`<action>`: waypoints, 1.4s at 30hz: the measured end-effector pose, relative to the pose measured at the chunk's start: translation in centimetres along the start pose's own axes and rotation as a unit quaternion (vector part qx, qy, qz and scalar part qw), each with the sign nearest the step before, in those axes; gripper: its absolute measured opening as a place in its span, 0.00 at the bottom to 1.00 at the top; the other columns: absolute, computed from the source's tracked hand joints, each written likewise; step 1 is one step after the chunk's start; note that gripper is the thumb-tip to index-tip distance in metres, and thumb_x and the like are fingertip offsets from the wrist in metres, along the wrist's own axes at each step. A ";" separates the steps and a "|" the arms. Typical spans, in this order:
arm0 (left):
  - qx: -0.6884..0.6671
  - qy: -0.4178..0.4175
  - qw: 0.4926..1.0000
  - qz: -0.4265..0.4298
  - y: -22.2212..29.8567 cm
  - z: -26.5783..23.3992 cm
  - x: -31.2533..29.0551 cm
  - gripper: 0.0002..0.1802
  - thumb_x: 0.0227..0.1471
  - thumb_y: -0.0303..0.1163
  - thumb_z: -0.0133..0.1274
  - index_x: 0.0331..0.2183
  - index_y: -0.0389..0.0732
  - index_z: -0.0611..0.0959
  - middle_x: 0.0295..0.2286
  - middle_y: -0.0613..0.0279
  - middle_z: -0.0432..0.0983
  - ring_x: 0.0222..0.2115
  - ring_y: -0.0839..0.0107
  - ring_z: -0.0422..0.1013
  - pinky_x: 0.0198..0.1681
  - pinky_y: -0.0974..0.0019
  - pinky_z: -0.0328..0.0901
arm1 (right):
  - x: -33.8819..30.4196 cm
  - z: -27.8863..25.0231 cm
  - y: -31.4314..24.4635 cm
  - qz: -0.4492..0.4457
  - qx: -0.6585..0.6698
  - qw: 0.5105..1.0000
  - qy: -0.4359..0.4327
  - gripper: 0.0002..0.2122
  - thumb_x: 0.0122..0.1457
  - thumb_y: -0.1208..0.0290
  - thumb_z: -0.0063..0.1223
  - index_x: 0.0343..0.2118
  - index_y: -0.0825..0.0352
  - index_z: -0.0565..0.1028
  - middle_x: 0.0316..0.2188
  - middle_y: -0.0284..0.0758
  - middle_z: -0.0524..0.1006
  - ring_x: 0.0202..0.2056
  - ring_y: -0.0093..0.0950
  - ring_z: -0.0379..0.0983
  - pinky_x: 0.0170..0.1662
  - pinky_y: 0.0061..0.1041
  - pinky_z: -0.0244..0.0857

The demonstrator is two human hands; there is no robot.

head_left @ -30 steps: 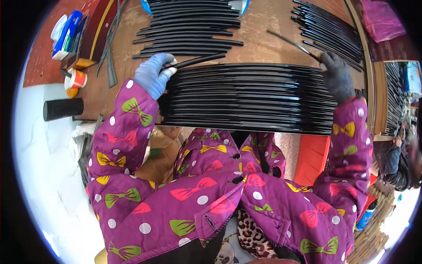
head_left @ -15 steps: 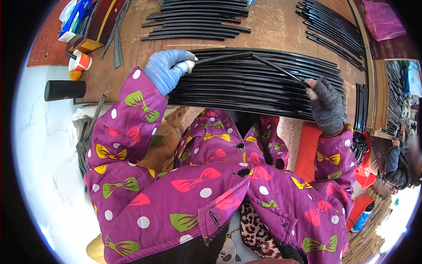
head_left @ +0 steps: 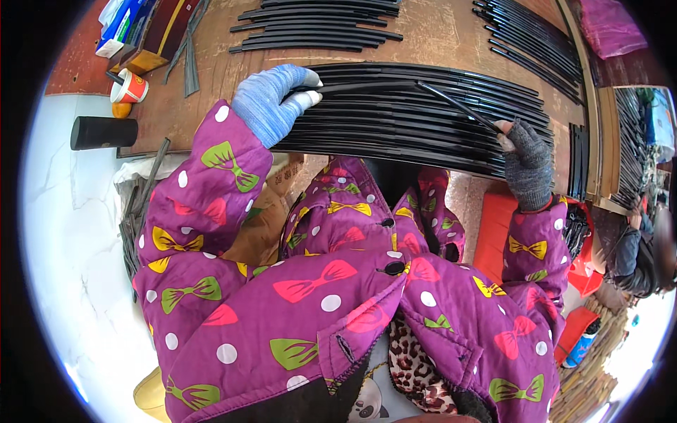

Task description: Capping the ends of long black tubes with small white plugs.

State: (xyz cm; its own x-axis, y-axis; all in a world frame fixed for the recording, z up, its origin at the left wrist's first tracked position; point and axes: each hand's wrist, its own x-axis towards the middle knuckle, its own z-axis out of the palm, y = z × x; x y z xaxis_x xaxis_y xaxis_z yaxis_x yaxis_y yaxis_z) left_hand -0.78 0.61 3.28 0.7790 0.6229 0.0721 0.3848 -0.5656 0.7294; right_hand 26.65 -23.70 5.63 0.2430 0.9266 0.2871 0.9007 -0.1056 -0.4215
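Note:
My left hand [head_left: 268, 106], in a light blue knitted glove with pale fingertips, pinches one end of a dull black tube [head_left: 367, 88]. My right hand [head_left: 527, 158], in a dark grey fingerless glove, grips the lower end of a thin glossy black rod [head_left: 457, 104] between thumb and fingers. The rod slants up to the left, and its tip meets the tube's far end at an angle. Whether the tip sits inside the tube or only touches it, I cannot tell. Beneath both lies a wide row of black rods [head_left: 395, 144] along the table's near edge.
Farther back on the wooden table [head_left: 437, 42] lie dull black tubes [head_left: 317, 32] and, at right, glossy rods [head_left: 529, 42]. A paper cup [head_left: 130, 88], a black cylinder [head_left: 104, 132] and boxes [head_left: 144, 46] stand at left. Another person's arm [head_left: 627, 250] shows at far right.
The meeting point of rod and tube has shifted slightly right, and my right hand has moved a little right. The table's contents appear slightly higher in view. Both hands keep their hold.

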 end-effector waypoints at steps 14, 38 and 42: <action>0.057 -0.101 0.991 0.071 1.4 2.0 0.4 0.09 0.42 0.26 0.53 0.31 0.38 0.79 0.23 0.60 0.74 0.23 0.74 0.68 0.29 0.70 0.63 | 2.7 0.3 -2.0 -0.021 0.079 0.989 -0.125 0.09 0.46 0.77 0.52 0.33 0.67 0.72 0.27 0.39 0.73 0.30 0.34 0.71 0.34 0.24 0.64; -0.006 -0.055 0.997 0.050 0.8 1.0 -0.5 0.07 0.39 0.22 0.52 0.28 0.33 0.78 0.22 0.60 0.73 0.26 0.72 0.69 0.32 0.72 0.63 | -3.5 1.1 1.7 0.254 0.401 0.866 0.159 0.09 0.56 0.70 0.42 0.32 0.69 0.71 0.16 0.28 0.65 0.17 0.17 0.60 0.20 0.14 0.52; -0.049 -0.060 0.996 0.043 0.9 0.5 -1.1 0.07 0.38 0.21 0.53 0.27 0.34 0.79 0.23 0.59 0.73 0.26 0.70 0.69 0.32 0.72 0.63 | -3.5 1.2 2.1 0.243 0.482 0.824 0.171 0.09 0.55 0.69 0.42 0.32 0.70 0.71 0.16 0.28 0.65 0.17 0.17 0.58 0.20 0.14 0.52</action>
State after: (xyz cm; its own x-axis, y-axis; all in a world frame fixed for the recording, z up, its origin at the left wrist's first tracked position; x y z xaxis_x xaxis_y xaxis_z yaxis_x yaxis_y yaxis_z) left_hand -1.05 -0.86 3.58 0.8626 0.5024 0.0593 0.2691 -0.5550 0.7871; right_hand 27.26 -26.77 2.74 0.7263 0.6863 0.0394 0.0024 0.0547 -0.9985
